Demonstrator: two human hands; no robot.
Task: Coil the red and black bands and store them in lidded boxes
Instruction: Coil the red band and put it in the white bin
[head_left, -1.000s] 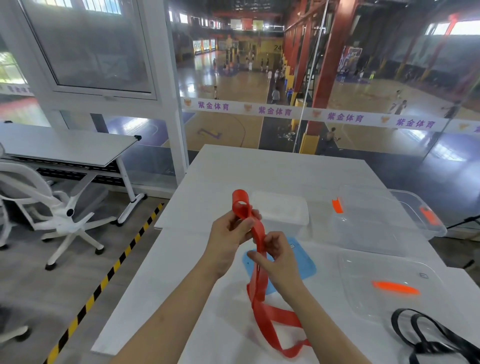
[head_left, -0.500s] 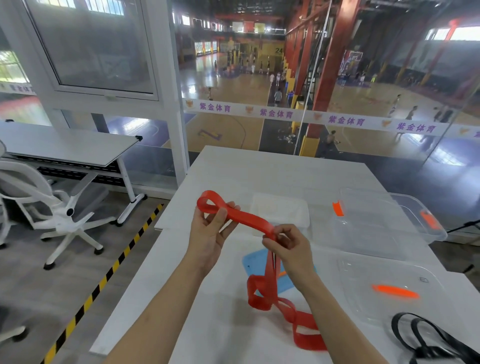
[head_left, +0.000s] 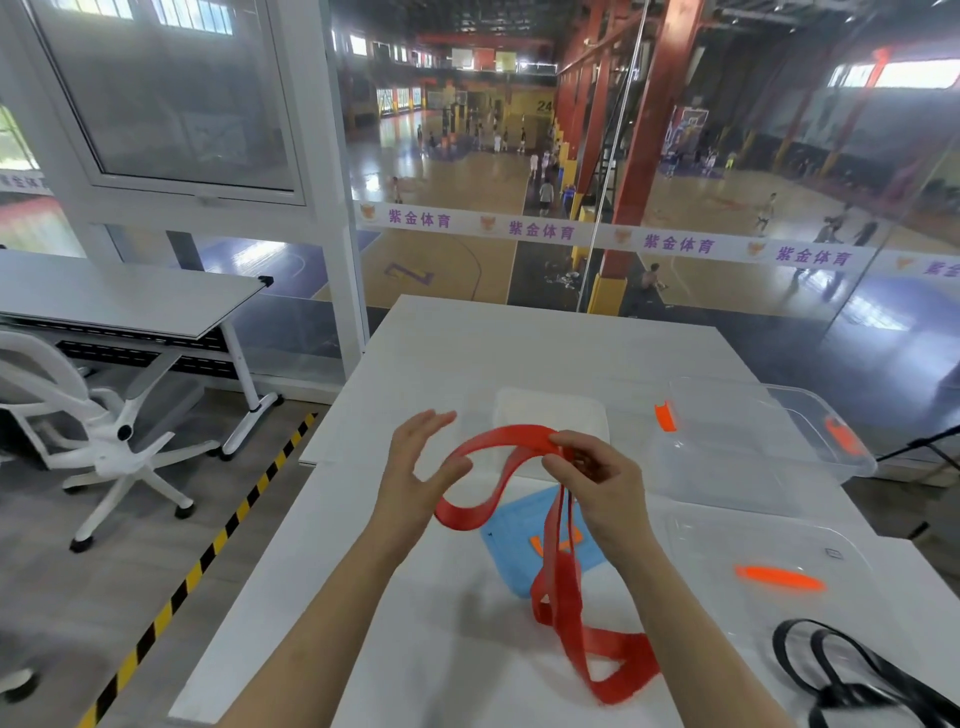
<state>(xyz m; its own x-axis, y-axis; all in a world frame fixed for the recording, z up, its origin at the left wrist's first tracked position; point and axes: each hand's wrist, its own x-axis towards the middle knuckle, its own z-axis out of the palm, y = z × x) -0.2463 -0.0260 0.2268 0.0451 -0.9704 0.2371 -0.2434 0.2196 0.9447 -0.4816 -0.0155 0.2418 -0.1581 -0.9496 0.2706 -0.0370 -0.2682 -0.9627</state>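
The red flat elastic band (head_left: 563, 597) has its nearest folds lying slack on the white table (head_left: 363, 597), at about 5 o'clock from the hands. From there two strands rise straight up to the right hand (head_left: 602, 488), whose curled fingertips and thumb pinch it. At 4 o'clock, by the near right table edge, the black elastic band (head_left: 852, 693) lies in loose loops, well apart from the red one.

From the pinch the red strip arcs toward 9 o'clock and curls into an open loop beside the left hand (head_left: 410, 478). That hand is spread, fingers straight and apart. Its thumb lies by the loop, but whether it touches cannot be told.

Under the hanging strands a blue rectangular plastic lid (head_left: 511, 561) lies flat. At 3 o'clock lies a clear plastic lid (head_left: 717, 545) with an orange tab (head_left: 779, 578). Farther off, at 12 o'clock, stands a white translucent plastic box (head_left: 550, 415). At 2 o'clock is a clear plastic box (head_left: 737, 457) with orange clips (head_left: 665, 417).
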